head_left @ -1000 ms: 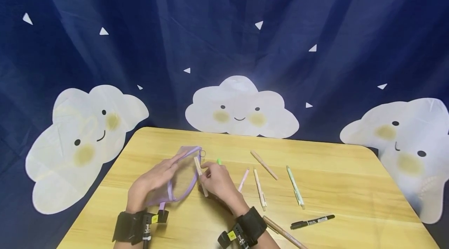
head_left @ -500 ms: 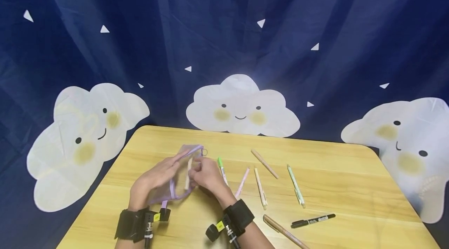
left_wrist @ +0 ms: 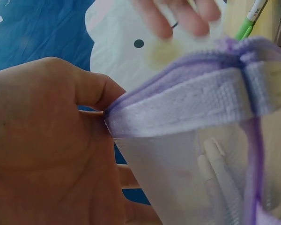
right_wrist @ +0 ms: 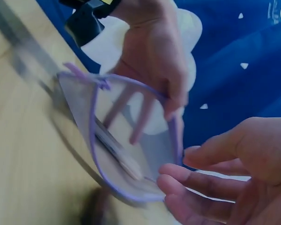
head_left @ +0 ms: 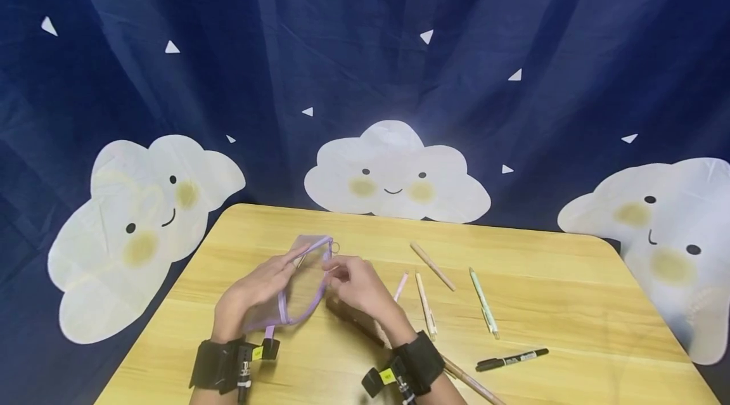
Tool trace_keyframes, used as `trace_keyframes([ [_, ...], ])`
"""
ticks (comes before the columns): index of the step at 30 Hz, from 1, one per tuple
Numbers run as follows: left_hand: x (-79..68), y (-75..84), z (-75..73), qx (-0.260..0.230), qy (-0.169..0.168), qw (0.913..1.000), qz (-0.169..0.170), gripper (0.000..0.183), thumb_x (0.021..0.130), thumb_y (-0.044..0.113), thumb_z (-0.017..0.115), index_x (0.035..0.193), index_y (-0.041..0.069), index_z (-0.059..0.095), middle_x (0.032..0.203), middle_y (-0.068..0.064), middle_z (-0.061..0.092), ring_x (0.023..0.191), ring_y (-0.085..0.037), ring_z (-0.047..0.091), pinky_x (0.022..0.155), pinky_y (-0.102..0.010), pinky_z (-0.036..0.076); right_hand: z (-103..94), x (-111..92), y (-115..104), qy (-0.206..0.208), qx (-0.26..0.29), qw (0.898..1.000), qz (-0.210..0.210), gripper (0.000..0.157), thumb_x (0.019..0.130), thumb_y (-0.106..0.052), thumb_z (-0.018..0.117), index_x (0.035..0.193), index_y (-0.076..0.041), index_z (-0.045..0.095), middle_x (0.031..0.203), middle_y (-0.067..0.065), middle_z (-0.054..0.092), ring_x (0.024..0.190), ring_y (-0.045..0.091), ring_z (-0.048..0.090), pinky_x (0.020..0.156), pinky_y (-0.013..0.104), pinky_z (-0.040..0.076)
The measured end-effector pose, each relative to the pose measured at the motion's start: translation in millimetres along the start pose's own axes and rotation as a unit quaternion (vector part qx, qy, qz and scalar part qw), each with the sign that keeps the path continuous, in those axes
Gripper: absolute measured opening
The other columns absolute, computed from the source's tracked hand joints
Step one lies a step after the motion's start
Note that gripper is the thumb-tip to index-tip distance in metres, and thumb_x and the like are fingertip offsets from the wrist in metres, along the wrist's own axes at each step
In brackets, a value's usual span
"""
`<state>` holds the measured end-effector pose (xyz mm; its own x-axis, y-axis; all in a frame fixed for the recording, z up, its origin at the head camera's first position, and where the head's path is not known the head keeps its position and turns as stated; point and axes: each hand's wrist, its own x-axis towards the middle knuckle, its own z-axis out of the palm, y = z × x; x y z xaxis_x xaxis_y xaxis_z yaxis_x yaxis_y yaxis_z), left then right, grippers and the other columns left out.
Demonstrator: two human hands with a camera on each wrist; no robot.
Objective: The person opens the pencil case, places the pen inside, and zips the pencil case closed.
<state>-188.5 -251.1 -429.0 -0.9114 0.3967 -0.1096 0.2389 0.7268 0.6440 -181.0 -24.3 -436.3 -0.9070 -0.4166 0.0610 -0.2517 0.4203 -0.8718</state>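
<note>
One mesh pencil pouch (left_wrist: 187, 105), rim pinched by fingers of the left hand (head_left: 259, 281), opens toward the right hand (head_left: 358, 284), whose loosely bent fingers look empty; just right of this nearer hand, the pink pen (head_left: 402, 285) points away on the table (head_left: 547, 291).

Purple pouch (head_left: 298, 291) gaping toward right fingers (right_wrist: 196, 182), pens (right_wrist: 118, 152) within, loose pens (head_left: 425, 307) across the right, free table (head_left: 587, 303) beyond.

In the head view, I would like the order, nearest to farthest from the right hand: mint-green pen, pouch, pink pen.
1. Pouch, at the left side of the right hand.
2. Pink pen, just right of it, partly hidden.
3. Mint-green pen, farther right.
</note>
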Motion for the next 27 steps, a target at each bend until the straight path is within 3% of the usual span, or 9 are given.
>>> trace_keyframes([
  [7,1.7,2.0,0.2,0.006,-0.004,1.0,0.005,0.049,0.108,0.015,0.029,0.157,0.013,0.027,0.157,-0.025,0.026,0.14,-0.046,0.025,0.111,-0.065,0.023,-42.7,-34,1,-0.042,-0.098,0.993,-0.049,0.021,0.093,-0.01,0.063,0.113,-0.008,0.07,0.097,0.003,0.072,0.087,0.014,0.067,0.078,0.031,0.058],
  [12,1.8,1.6,1.1,0.006,-0.007,0.9999,0.011,0.05,0.108,0.012,0.028,0.158,0.012,0.026,0.157,-0.026,0.023,0.14,-0.046,0.023,0.112,-0.065,0.021,-74.2,-58,9,-0.052,-0.128,0.988,-0.063,0.024,0.093,-0.013,0.064,0.116,-0.009,0.069,0.1,0.004,0.073,0.09,0.014,0.066,0.082,0.039,0.058],
  [17,0.4,1.6,-0.5,0.009,-0.006,0.9999,0.01,0.049,0.108,0.014,0.027,0.158,0.013,0.025,0.158,-0.025,0.022,0.14,-0.047,0.022,0.111,-0.066,0.021,-106.3,-81,21,-0.031,-0.169,0.981,-0.089,0.027,0.09,-0.01,0.067,0.117,-0.011,0.069,0.105,0.003,0.072,0.096,0.017,0.067,0.085,0.042,0.057],
  [20,0.3,2.4,-1.0,0.007,-0.005,0.9999,0.01,0.049,0.108,0.014,0.027,0.158,0.012,0.025,0.158,-0.026,0.022,0.14,-0.047,0.022,0.111,-0.066,0.021,-122.0,-94,32,0.004,-0.188,0.976,-0.112,0.031,0.086,-0.003,0.07,0.116,-0.011,0.067,0.103,0.002,0.071,0.092,0.018,0.067,0.08,0.039,0.059],
  [24,0.5,3.2,-0.3,0.003,-0.005,0.9999,0.009,0.049,0.109,0.015,0.027,0.158,0.013,0.025,0.157,-0.027,0.023,0.139,-0.048,0.024,0.11,-0.067,0.022,-138.4,-111,49,0.05,-0.228,0.961,-0.147,0.037,0.08,0.002,0.074,0.112,-0.012,0.063,0.097,-0.005,0.064,0.086,0.015,0.065,0.072,0.036,0.059],
  [27,0.7,3.0,0.5,0.003,-0.007,0.9999,0.013,0.049,0.109,0.017,0.027,0.158,0.014,0.025,0.157,-0.027,0.023,0.139,-0.047,0.025,0.109,-0.067,0.023,-151.1,-126,60,0.048,-0.25,0.956,-0.144,0.038,0.076,0.003,0.076,0.104,-0.018,0.063,0.091,-0.012,0.058,0.082,0.01,0.058,0.07,0.036,0.057],
])
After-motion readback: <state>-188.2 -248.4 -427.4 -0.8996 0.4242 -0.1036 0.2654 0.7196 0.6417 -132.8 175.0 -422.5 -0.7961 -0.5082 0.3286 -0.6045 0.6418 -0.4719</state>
